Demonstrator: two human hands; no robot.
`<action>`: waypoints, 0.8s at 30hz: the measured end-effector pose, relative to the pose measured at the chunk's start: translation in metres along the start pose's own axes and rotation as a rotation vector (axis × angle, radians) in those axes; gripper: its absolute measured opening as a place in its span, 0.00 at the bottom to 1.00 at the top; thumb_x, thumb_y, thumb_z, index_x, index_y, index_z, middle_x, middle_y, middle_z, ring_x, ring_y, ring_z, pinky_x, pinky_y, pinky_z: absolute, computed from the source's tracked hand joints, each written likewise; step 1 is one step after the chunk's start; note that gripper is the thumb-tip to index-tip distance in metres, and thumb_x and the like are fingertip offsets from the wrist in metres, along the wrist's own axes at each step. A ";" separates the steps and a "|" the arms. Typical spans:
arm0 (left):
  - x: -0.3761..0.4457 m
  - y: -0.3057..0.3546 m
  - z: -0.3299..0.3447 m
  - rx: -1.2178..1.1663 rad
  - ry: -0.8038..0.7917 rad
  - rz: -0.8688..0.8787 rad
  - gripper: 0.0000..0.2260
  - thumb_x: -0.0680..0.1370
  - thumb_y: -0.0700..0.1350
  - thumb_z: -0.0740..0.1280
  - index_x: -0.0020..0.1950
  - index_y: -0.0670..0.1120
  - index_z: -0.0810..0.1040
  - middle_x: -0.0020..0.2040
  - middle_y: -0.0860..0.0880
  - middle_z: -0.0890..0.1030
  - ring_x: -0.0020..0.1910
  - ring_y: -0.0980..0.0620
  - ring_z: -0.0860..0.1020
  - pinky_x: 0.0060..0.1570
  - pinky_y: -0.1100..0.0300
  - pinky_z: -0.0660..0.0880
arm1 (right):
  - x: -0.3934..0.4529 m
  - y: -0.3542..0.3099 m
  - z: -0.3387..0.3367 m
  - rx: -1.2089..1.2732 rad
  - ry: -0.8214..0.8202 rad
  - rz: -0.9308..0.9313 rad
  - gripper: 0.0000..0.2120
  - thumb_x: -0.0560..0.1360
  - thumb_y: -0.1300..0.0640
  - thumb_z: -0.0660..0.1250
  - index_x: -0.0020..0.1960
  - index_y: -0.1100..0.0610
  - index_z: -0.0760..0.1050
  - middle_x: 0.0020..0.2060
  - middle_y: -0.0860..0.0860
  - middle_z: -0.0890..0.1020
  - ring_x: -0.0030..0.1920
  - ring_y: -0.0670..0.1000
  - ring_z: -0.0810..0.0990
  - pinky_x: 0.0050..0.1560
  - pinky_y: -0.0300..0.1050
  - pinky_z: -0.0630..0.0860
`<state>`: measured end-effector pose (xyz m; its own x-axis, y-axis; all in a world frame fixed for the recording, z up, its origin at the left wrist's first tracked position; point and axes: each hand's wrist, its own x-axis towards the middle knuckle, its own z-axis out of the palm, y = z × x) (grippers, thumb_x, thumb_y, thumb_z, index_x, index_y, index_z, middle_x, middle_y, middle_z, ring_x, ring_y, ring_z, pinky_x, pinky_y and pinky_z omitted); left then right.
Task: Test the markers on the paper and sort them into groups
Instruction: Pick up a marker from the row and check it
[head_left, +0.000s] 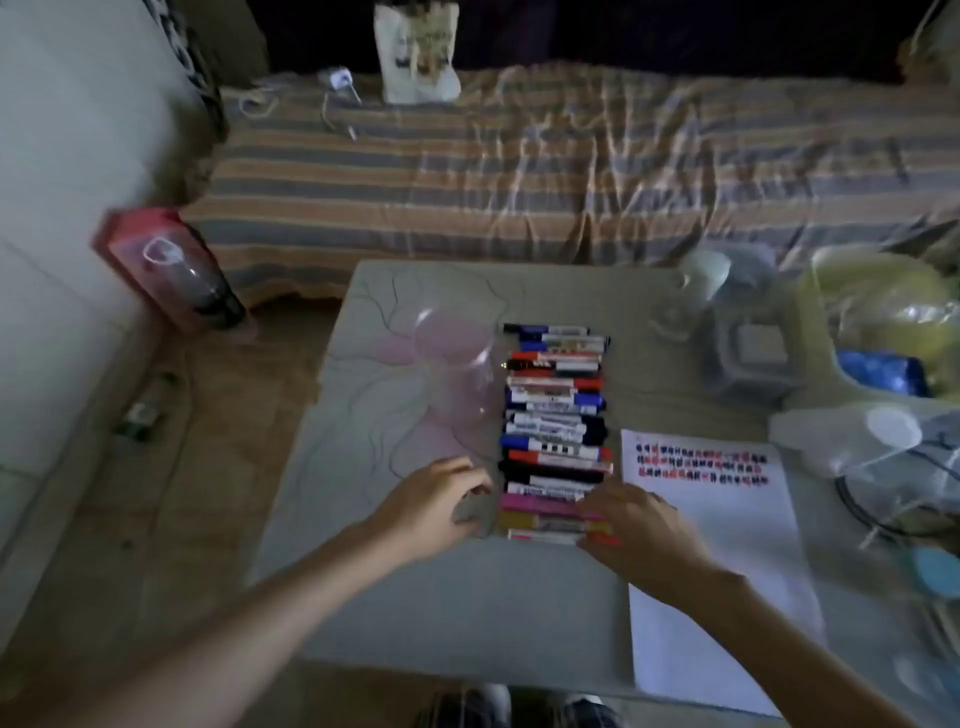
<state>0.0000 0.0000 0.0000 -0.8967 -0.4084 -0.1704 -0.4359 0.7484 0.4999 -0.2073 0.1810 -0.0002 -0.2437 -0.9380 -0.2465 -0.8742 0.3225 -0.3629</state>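
Several markers (555, 415) lie side by side in one long row down the middle of the low table (441, 597), with blue, red, black, pink and yellow caps. My left hand (431, 506) sits at the row's near left end, fingers loosely curled and touching the marker ends. My right hand (631, 525) lies over the near right end of the row, fingers on the pink and yellow markers. The white paper (727, 571) lies right of the row and carries rows of red and black test marks near its top.
A clear plastic container (457, 374) lies left of the markers. Plastic bags, a clear box (748, 353) and cables crowd the table's right side. A red box (166, 270) stands on the floor at left. A striped bed (571, 166) runs behind the table.
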 end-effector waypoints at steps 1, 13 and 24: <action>0.003 -0.002 0.014 0.010 0.008 0.030 0.13 0.72 0.47 0.73 0.56 0.48 0.79 0.51 0.53 0.77 0.47 0.56 0.74 0.44 0.63 0.70 | 0.000 0.004 0.017 -0.016 0.000 -0.015 0.18 0.75 0.46 0.70 0.64 0.45 0.77 0.61 0.43 0.79 0.58 0.47 0.79 0.56 0.39 0.72; -0.026 0.016 0.095 -0.073 0.293 -0.021 0.18 0.72 0.43 0.73 0.60 0.49 0.76 0.54 0.51 0.75 0.52 0.53 0.76 0.49 0.60 0.74 | -0.009 -0.008 0.101 -0.179 0.357 -0.042 0.12 0.73 0.54 0.73 0.56 0.54 0.82 0.59 0.50 0.80 0.61 0.56 0.77 0.58 0.51 0.75; -0.079 0.107 0.050 -0.498 0.315 0.051 0.09 0.80 0.46 0.65 0.60 0.51 0.74 0.52 0.54 0.79 0.45 0.67 0.77 0.44 0.71 0.73 | -0.102 -0.066 0.010 1.408 0.471 0.198 0.06 0.71 0.66 0.73 0.35 0.61 0.83 0.38 0.63 0.85 0.37 0.55 0.85 0.42 0.46 0.83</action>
<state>0.0201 0.1381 0.0246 -0.8164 -0.5710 0.0865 -0.2362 0.4668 0.8522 -0.1205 0.2562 0.0402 -0.6554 -0.7311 -0.1894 0.2319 0.0439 -0.9718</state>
